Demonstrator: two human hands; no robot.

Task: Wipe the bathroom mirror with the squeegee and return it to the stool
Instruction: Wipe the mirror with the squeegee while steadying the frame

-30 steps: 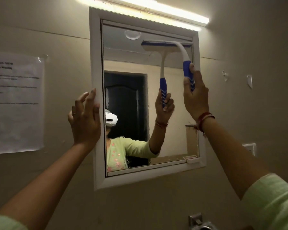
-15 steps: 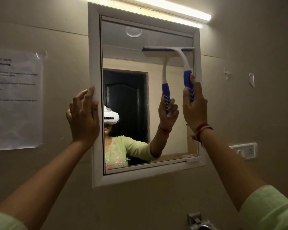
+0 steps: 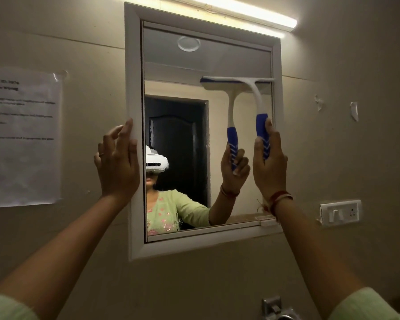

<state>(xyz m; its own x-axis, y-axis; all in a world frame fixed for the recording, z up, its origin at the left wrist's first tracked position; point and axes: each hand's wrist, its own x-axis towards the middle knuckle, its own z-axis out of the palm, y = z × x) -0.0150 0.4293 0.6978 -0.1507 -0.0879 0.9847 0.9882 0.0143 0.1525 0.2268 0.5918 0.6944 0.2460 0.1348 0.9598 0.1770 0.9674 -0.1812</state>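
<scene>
My right hand grips the squeegee handle; its blade lies horizontal above my hand, against the right part of the mirror. My left hand rests open on the frame.

Both arms raised, fingers apparently curled

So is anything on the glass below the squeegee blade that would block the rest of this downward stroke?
Nothing visible. The squeegee, held in the right hand, has bare mirror below its blade down to the bottom frame. The left hand rests on the left frame, off the glass.
</scene>
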